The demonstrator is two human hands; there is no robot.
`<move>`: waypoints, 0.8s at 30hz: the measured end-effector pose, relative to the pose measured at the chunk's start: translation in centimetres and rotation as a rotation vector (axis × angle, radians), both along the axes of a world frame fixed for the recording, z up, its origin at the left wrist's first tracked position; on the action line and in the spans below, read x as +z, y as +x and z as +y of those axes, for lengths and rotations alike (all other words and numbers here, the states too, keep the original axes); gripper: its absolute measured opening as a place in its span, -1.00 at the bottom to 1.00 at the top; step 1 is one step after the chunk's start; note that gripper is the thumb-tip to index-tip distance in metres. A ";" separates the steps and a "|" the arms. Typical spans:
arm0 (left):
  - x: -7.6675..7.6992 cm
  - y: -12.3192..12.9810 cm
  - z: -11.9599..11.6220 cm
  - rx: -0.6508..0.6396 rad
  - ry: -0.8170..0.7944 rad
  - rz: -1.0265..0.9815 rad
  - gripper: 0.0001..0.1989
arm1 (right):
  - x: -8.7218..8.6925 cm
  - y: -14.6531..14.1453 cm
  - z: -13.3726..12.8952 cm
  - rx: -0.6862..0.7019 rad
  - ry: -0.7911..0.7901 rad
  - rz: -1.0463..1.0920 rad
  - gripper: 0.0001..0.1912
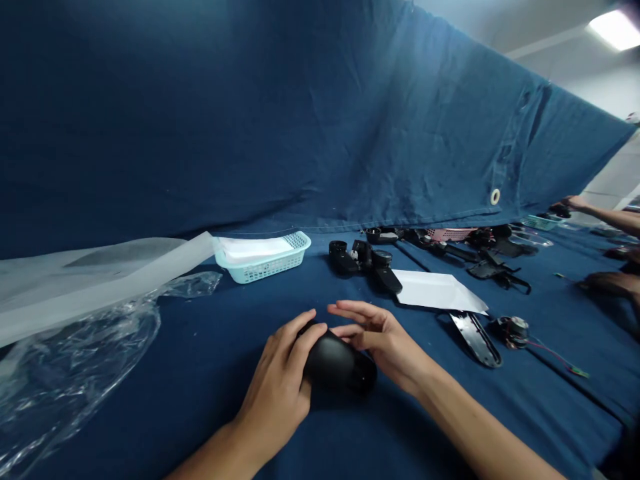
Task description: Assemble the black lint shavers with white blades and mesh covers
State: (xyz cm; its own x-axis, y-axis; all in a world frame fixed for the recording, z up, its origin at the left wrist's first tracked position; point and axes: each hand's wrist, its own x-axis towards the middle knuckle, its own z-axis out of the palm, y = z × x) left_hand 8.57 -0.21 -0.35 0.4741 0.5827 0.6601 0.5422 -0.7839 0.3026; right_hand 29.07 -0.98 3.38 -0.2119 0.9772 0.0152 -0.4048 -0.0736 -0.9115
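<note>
Left hand (277,373) is clamping the left end of a rounded black housing (330,360) on the blue cloth (210,373), presumably steadying it; right hand (387,340) is curling loosely along the far right edge, perhaps as support, though whether it is gripping cannot be told. Beyond, left to right: clear plastic (105,373) is lying crumpled; a pale-blue basket (267,271) is holding white papers (255,248), apparently corralling them; a white sheet (435,290) is lying beside black parts (385,277); a hollow black shell (475,340) is lying open side up, exposing its interior.
</note>
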 end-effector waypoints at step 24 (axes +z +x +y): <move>0.6 0.6 -0.1 0.156 -0.329 -0.375 -0.27 | 0.1 0.6 -0.3 0.052 0.048 -0.278 -0.49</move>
